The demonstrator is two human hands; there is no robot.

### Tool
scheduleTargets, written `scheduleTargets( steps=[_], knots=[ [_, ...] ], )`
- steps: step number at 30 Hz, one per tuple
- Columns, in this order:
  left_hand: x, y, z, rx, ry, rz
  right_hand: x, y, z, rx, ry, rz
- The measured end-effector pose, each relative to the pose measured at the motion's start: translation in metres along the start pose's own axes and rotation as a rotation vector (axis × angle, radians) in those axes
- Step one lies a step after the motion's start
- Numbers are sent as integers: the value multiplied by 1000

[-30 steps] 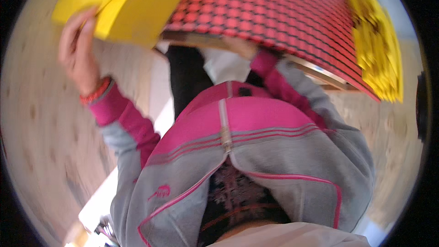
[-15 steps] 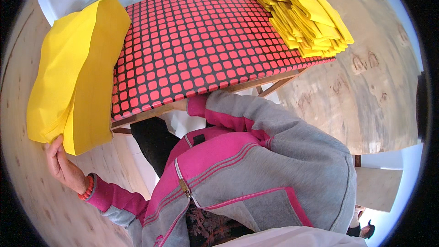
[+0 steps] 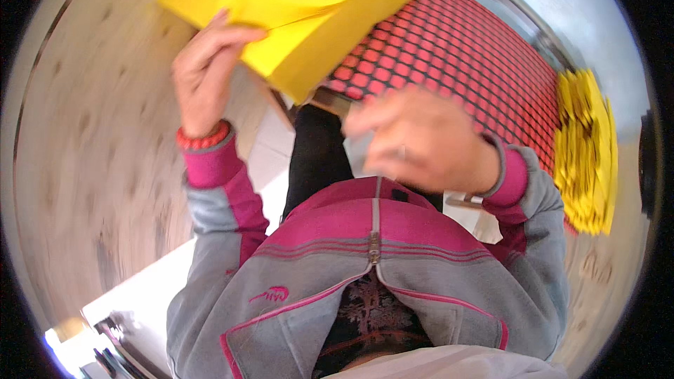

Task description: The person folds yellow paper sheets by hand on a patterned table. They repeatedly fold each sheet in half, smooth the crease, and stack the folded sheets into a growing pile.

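Observation:
My left hand [image 3: 205,74] grips the lower edge of a large yellow folded paper bag [image 3: 295,7], held up over the near left corner of a table covered in a red and black checked cloth [image 3: 456,63]. My right hand [image 3: 421,142] is blurred, raised in front of my chest below the bag, fingers spread and holding nothing. A stack of yellow folded bags [image 3: 586,151] lies on the right end of the table.
I wear a grey and pink zip jacket [image 3: 372,267] and a red bead bracelet on my left wrist [image 3: 203,139]. Pale patterned floor [image 3: 91,168] spreads to the left, with white tiles below the table edge.
The view has swung. My left hand has lifted the yellow bag from beside the table up over its corner, and my right hand has come out into view in front of my chest.

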State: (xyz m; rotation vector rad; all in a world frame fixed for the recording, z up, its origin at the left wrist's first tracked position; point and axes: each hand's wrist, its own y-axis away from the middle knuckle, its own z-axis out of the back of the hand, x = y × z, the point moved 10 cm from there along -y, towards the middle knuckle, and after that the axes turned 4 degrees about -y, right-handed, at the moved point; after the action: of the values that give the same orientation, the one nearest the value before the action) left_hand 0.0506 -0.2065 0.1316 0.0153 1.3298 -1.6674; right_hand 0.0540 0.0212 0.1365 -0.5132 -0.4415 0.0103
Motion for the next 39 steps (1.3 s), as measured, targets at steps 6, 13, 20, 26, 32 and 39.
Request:
scheduleTargets(
  steps=[6, 13, 20, 26, 32, 39],
  knots=[
    [-1, -10, -4, 28, 129, 24, -17, -77, 45, -253, 225, 191],
    [4, -8, -2, 47, 128, 15, -24, -99, 19, -119, 312, 344],
    [4, -6, -1, 12, 159, 11, -35, -96, 16, -239, 268, 257],
    [3, -6, -2, 43, 145, -11, -40, -92, 12, -172, 248, 280],
    [6, -5, -2, 63, 178, 25, -46, -93, 12, -244, 130, 223],
    [3, -6, -1, 79, 201, -23, -48, -93, 15, -309, 43, 212]
  ],
)
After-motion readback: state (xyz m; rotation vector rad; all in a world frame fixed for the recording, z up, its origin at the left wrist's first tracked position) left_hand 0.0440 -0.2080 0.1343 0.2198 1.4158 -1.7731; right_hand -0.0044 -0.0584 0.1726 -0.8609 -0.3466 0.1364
